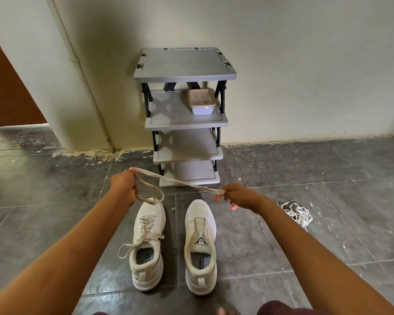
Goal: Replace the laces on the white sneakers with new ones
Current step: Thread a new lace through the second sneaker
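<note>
Dark grey floor tiles (305, 258) lie under me, stone-like, scuffed and flecked with pale splatter, with thin straight joints between them. Nearest to me stand the two white sneakers side by side, heels toward me, their mesh uppers soft and rounded at the toe. The laced sneaker (148, 248) on my left carries a flat, off-white lace tied in a loose bow; the unlaced sneaker (200, 246) on my right shows a bare tongue with a small black triangular logo.

Above their toes my left hand (123, 187) is curled round a flat cream lace (178, 181), a slack loop hanging from it over the laced sneaker's toe. My right hand (237, 196) pinches the other end of the doubled strands between thumb and fingertips — the lace runs taut between both hands.

Off to my right a tangled heap of white laces (298, 214) rests on the tiles. Farther back stands a grey plastic shelf rack (184, 71) with black struts — four flat tiers — holding a rectangular, round-cornered lidded container (201, 101) on its second tier. Behind it rises a matte cream wall (305, 64).
</note>
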The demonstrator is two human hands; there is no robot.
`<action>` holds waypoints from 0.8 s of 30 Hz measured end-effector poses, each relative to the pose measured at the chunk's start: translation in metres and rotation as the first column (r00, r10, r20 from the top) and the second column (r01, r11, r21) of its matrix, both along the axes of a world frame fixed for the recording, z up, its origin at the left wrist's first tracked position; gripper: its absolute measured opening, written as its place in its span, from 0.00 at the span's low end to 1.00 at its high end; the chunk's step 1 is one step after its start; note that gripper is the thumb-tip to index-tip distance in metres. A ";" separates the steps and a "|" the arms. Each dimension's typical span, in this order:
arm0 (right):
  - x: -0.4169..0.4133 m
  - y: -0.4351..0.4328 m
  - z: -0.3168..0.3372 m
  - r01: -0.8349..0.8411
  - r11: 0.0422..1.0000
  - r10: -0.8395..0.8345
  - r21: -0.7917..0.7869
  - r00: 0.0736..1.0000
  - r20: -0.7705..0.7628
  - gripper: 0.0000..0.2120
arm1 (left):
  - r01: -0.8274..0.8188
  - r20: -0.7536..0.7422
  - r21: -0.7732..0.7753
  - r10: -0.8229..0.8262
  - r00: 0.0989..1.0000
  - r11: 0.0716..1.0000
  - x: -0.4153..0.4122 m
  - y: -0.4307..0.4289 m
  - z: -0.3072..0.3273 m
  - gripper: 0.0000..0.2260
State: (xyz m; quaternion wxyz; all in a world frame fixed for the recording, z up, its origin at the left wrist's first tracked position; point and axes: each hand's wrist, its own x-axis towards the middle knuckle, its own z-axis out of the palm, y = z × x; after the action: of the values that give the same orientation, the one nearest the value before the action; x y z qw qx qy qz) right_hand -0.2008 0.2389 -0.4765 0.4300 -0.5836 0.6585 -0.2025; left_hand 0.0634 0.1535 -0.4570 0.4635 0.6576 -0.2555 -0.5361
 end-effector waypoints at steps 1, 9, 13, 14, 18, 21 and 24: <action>-0.004 0.000 -0.002 0.026 1.000 -0.026 0.008 1.000 -0.009 0.14 | -0.032 -0.004 0.002 0.032 0.999 0.999 0.002 0.000 -0.001 0.12; -0.025 0.000 -0.013 0.230 0.973 -0.229 0.014 0.971 -0.068 0.11 | -0.094 0.013 -0.002 0.094 0.996 0.996 0.006 -0.002 -0.002 0.09; -0.025 -0.002 -0.014 0.339 0.941 -0.338 0.018 0.941 -0.030 0.13 | -0.150 0.022 0.004 0.149 0.989 0.989 0.005 0.000 -0.002 0.05; -0.025 -0.002 -0.014 0.347 0.938 -0.347 0.004 0.937 -0.039 0.14 | -0.158 0.032 0.007 0.158 0.987 0.987 0.006 0.000 -0.002 0.07; -0.025 0.000 -0.012 0.361 0.928 -0.368 -0.090 0.926 -0.083 0.16 | -0.008 0.156 0.010 0.006 0.988 1.000 0.003 0.009 0.002 0.09; -0.023 0.005 -0.005 0.374 0.915 -0.396 -0.153 0.905 -0.156 0.15 | 0.284 0.204 -0.020 -0.275 0.940 0.958 -0.006 0.028 0.005 0.13; -0.018 0.012 0.007 0.424 0.879 -0.472 -0.219 0.841 -0.264 0.16 | 0.467 0.117 -0.076 -0.457 0.882 0.881 -0.021 0.046 0.011 0.15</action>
State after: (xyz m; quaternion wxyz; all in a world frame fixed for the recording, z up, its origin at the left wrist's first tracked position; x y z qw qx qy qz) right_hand -0.2188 0.2506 -0.4693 0.2165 -0.4682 0.8184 -0.2532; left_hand 0.0422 0.1992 -0.4459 0.3426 0.5779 -0.4539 -0.5854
